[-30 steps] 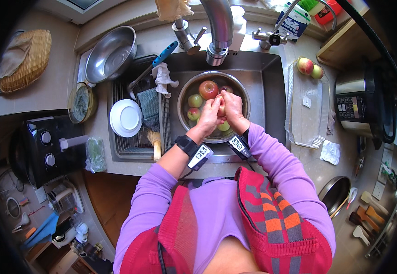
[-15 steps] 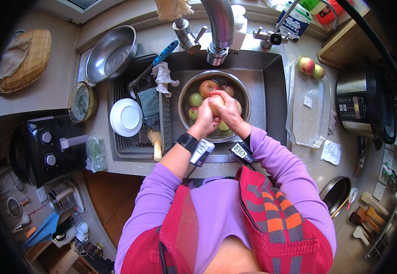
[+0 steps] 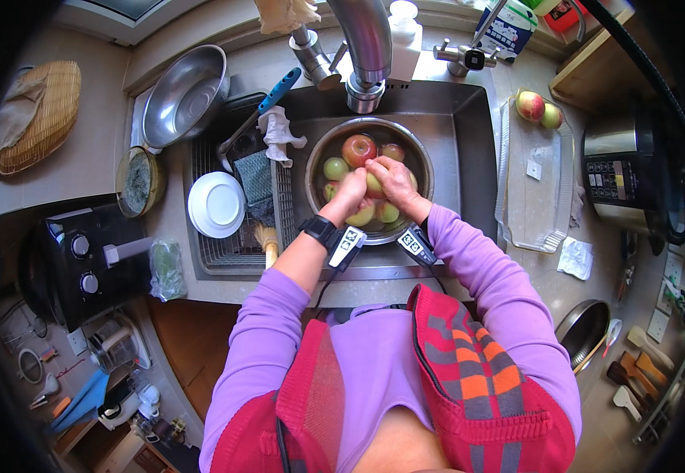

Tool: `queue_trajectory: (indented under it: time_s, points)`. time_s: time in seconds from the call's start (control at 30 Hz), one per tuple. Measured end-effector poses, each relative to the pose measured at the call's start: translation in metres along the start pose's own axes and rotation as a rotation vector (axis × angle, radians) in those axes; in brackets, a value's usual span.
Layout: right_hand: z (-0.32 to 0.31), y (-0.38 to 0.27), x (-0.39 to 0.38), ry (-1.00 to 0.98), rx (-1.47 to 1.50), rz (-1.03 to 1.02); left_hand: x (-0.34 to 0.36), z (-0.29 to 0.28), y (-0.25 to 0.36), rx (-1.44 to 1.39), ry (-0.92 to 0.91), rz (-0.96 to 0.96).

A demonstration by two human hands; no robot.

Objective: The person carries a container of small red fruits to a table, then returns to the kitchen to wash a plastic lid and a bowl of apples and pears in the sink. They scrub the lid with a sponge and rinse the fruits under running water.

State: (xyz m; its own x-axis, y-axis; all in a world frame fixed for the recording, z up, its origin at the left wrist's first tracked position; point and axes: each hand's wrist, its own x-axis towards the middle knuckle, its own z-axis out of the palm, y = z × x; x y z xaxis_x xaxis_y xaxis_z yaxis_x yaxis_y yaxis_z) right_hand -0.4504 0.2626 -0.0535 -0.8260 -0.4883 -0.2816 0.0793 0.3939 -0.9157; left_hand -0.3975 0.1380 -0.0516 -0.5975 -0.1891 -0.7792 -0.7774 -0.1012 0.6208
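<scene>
A steel bowl (image 3: 312, 206) of water with several apples stands in the sink (image 3: 475, 150). A large red apple (image 3: 358, 149) floats near its far side, a green apple (image 3: 335, 168) to the left of that one. Over the bowl's middle, my left hand (image 3: 349, 194) and my right hand (image 3: 394, 184) are closed around one yellowish-green apple (image 3: 374, 186). Most of that apple is hidden by the fingers. More pale green apples (image 3: 387, 212) lie just below my hands.
Above the bowl hangs the faucet (image 3: 365, 96). Left of it, a wire rack (image 3: 285, 206) holds a white bowl (image 3: 216, 204), cloths and a brush. Two apples (image 3: 530, 106) rest in a clear tray (image 3: 536, 221) at the right. A steel basin (image 3: 187, 94) leans at the back left.
Both hands have shifted their grip on the apple, and its greener side now shows between them. The large red apple is more exposed. The whole view has shifted slightly.
</scene>
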Motion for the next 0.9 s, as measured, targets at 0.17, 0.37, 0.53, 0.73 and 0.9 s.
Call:
queue_trajectory:
  time_s: [0.17, 0.37, 0.53, 0.73, 0.9]
  points:
    - [-0.005, 0.019, 0.015, 0.104, -0.328, -0.102, 0.021, -0.020, -0.008, 0.858, 0.579, 0.410]
    - [-0.007, 0.029, 0.020, 0.145, -0.252, 0.039, 0.042, -0.011, -0.021, 1.107, 0.534, 0.246]
    - [-0.014, 0.026, 0.022, 0.106, -0.252, 0.034, 0.041, -0.021, -0.019, 1.194, 0.483, 0.320]
    - [-0.016, 0.011, 0.027, 0.127, -0.120, -0.173, 0.019, -0.033, 0.000, 0.999, 0.454, 0.280]
    - [-0.001, -0.014, 0.021, -0.046, 0.020, -0.448, 0.013, -0.045, 0.002, 0.156, -0.047, 0.174]
